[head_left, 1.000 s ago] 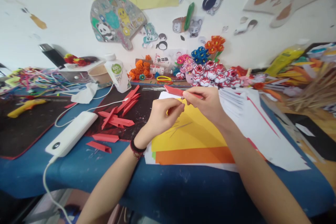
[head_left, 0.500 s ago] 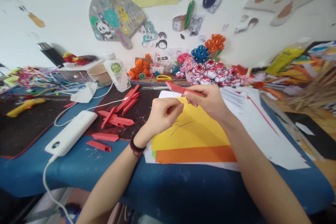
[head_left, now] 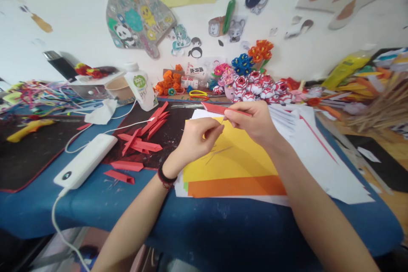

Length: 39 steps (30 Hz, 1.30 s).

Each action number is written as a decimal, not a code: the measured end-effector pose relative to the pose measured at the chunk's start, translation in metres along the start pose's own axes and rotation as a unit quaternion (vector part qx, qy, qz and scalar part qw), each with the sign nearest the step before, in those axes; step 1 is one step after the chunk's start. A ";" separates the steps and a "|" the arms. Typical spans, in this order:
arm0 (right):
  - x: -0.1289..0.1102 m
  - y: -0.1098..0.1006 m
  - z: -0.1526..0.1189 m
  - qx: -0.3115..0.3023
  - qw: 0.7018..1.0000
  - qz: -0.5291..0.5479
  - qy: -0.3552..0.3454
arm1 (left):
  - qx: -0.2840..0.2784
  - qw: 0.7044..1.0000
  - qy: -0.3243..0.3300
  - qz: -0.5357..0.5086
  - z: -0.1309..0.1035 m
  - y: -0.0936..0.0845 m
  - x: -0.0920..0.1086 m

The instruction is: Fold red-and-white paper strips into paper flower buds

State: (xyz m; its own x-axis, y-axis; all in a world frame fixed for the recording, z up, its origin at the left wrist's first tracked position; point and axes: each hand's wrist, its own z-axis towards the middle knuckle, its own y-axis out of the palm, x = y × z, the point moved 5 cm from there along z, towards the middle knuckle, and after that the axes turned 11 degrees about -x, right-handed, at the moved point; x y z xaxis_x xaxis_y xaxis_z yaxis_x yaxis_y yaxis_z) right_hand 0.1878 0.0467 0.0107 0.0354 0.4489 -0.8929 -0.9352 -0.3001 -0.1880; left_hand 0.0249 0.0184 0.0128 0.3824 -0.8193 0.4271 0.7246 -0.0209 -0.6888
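Observation:
My right hand grips a folded red paper piece over the top of the yellow sheet. Just left of it, my left hand is closed in a pinch; a thin strand shows near its fingertips, between the two hands, too small to make out well. Several thin sticks lie on the yellow sheet below my left hand. More folded red pieces are scattered on the dark mat to the left, and one rests on the blue cloth.
A white power bank with cables lies at the left, near a white bottle and a yellow glue gun. Paper flowers line the wall. White sheets spread at right, beyond an orange sheet.
The view has shifted very slightly. My right hand and the red piece have tilted a little, and the strand between my hands shows more clearly.

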 end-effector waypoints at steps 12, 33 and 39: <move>-0.015 0.017 -0.008 -0.213 0.976 0.018 0.046 | -0.054 0.994 0.092 -0.021 0.004 -0.010 -0.022; 0.013 0.023 0.000 -0.149 0.932 -0.330 0.002 | -0.060 0.974 0.072 0.206 -0.003 -0.019 -0.004; 0.000 0.014 0.000 0.006 0.966 -0.258 -0.027 | 0.144 0.968 0.063 0.197 -0.006 -0.009 0.015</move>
State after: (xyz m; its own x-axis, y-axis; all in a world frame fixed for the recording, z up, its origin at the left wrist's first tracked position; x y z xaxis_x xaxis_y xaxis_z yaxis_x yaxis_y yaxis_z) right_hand 0.1750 0.0424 0.0079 0.4803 0.5791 -0.6587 -0.8014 -0.0155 -0.5980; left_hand 0.0204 0.0035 0.0222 0.6018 -0.7950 0.0760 0.6730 0.4535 -0.5844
